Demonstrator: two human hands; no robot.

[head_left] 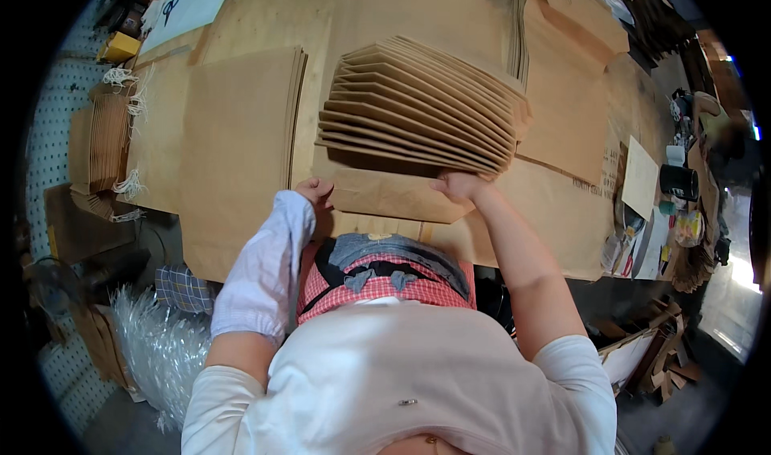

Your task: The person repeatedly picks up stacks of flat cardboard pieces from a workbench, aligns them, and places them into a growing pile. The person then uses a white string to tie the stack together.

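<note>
Paper flap (385, 195) | right hand (463, 187): pinching its right end | left hand (315, 190): curled at left end, grip unclear

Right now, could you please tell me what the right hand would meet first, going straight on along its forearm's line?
Beyond the brown paper flap it touches, the right hand would probably meet the fanned stack of brown paper first, though depth is unclear.

Holds a brown paper bag (389, 195) by both ends with left grip (316, 191) and right grip (460, 186). Faces a fanned bag stack (418, 106) just beyond on the table (265, 13), with a flat paper pile (235, 118) to its left.
</note>
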